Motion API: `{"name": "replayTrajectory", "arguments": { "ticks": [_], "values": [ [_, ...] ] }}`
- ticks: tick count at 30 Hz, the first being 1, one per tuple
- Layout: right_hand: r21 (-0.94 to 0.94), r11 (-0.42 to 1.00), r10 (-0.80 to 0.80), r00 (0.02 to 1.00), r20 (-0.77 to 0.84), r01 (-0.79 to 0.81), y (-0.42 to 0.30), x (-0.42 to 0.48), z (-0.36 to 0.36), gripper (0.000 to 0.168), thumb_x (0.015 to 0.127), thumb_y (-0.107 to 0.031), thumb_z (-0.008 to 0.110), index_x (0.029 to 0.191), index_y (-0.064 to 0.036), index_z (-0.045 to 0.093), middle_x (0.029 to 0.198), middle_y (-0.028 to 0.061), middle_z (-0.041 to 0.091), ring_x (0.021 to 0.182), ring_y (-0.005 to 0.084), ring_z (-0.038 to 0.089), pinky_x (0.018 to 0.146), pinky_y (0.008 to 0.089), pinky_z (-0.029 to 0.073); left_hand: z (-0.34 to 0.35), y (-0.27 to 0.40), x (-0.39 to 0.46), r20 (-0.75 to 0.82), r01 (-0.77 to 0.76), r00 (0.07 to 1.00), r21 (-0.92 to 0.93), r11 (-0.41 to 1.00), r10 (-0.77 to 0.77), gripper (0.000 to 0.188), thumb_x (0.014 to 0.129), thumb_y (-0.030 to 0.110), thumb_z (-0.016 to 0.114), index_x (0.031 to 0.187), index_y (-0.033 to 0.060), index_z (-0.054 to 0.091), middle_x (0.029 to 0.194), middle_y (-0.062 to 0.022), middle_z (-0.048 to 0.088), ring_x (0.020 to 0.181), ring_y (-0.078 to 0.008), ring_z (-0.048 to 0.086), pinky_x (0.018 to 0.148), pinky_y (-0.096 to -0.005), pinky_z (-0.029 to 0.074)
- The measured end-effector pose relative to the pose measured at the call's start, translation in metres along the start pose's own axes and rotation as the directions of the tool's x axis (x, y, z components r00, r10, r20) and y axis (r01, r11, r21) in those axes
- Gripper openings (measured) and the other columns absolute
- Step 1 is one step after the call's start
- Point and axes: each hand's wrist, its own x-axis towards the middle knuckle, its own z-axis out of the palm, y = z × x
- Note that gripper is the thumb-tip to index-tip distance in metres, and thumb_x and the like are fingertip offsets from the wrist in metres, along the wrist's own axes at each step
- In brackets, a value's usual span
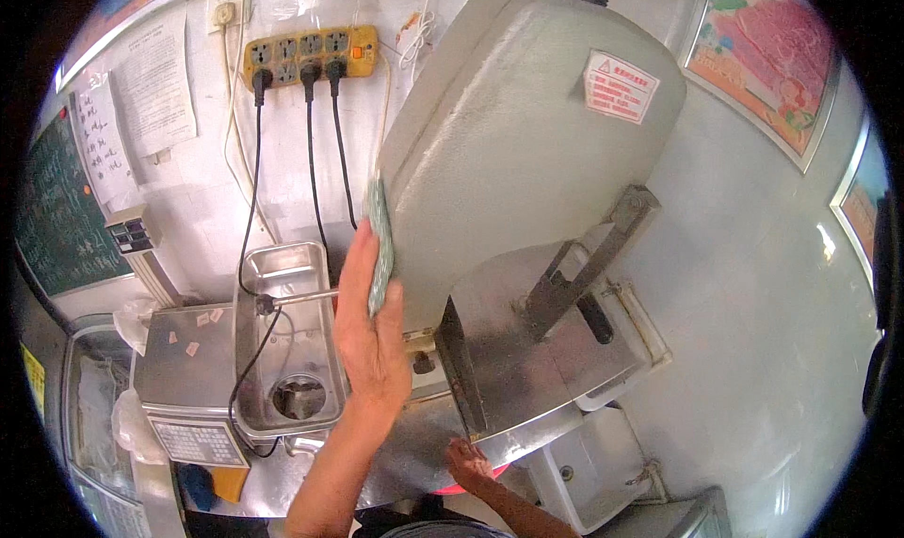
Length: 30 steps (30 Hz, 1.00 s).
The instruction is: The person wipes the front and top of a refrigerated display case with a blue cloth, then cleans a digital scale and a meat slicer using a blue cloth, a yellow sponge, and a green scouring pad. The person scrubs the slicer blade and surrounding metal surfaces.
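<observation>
My left hand [374, 333] is raised and holds a folded greenish cloth [381, 248] between thumb and fingers. The cloth lies along the left edge of the grey metal housing [515, 157] of a meat band saw. At the front corner of the saw's steel worktable [522, 390], my right hand [469, 462] has its fingers curled by the edge. Whether it grips the edge or something else cannot be told. On the worktable stands a dark metal pusher arm [593, 262] with a handle. An upright metal fence plate [459, 368] borders the table's left side.
To the left are a steel meat grinder tray [247, 368] with a round opening and a weighing scale [187, 361] with small scraps on its plate. Black cords hang from a yellow power strip [311, 56]. A white sink [593, 467] stands at lower right. A red rim [470, 483] shows below my right hand.
</observation>
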Motion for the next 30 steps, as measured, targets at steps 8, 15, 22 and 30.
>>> {"name": "replayTrajectory", "arguments": {
  "ticks": [8, 15, 22, 30],
  "values": [
    [-0.055, 0.996, -0.075, 0.981, -0.178, 0.066, 0.002, 0.001, 0.008, 0.029, 0.090, -0.021, 0.060, 0.118, -0.015, 0.060, 0.132, 0.0137, 0.055, 0.113, 0.0343, 0.061, 0.094, 0.0505, 0.050, 0.036, 0.089, 0.123, 0.008, -0.401, 0.916, 0.067, 0.914, 0.402, 0.041, 0.097, 0.006, 0.055, 0.137, -0.0014, 0.055, 0.143, -0.0201, 0.054, 0.134, -0.0324, 0.051, 0.112, -0.0384, 0.039],
    [0.074, 0.996, -0.042, 0.996, -0.078, 0.048, 0.006, 0.000, 0.017, 0.037, 0.088, -0.025, 0.063, 0.123, -0.012, 0.059, 0.137, 0.0132, 0.053, 0.117, 0.0368, 0.059, 0.097, 0.0522, 0.048, 0.013, 0.046, 0.085, 0.040, -0.359, 0.933, 0.127, 0.925, 0.357, 0.041, 0.097, 0.010, 0.058, 0.137, 0.0015, 0.056, 0.144, -0.0169, 0.055, 0.133, -0.0327, 0.052, 0.111, -0.0391, 0.040],
    [0.062, 0.998, 0.016, 0.993, -0.118, -0.009, 0.010, -0.004, 0.014, 0.035, 0.087, -0.023, 0.062, 0.119, -0.009, 0.060, 0.139, 0.0133, 0.052, 0.128, 0.0369, 0.051, 0.101, 0.0521, 0.045, 0.025, 0.062, 0.082, 0.065, -0.430, 0.902, 0.195, 0.882, 0.426, 0.041, 0.095, 0.006, 0.058, 0.135, -0.0019, 0.057, 0.143, -0.0188, 0.055, 0.134, -0.0351, 0.051, 0.112, -0.0419, 0.040],
    [0.098, 0.988, 0.126, 0.991, -0.047, -0.121, 0.009, 0.003, 0.019, 0.030, 0.090, -0.020, 0.055, 0.116, -0.006, 0.061, 0.132, 0.0154, 0.056, 0.122, 0.0362, 0.055, 0.102, 0.0497, 0.045, 0.010, 0.070, 0.093, 0.093, -0.628, 0.769, 0.291, 0.722, 0.632, 0.039, 0.099, 0.008, 0.051, 0.136, 0.0018, 0.057, 0.148, -0.0136, 0.051, 0.141, -0.0308, 0.044, 0.118, -0.0445, 0.032]
  ]
}}
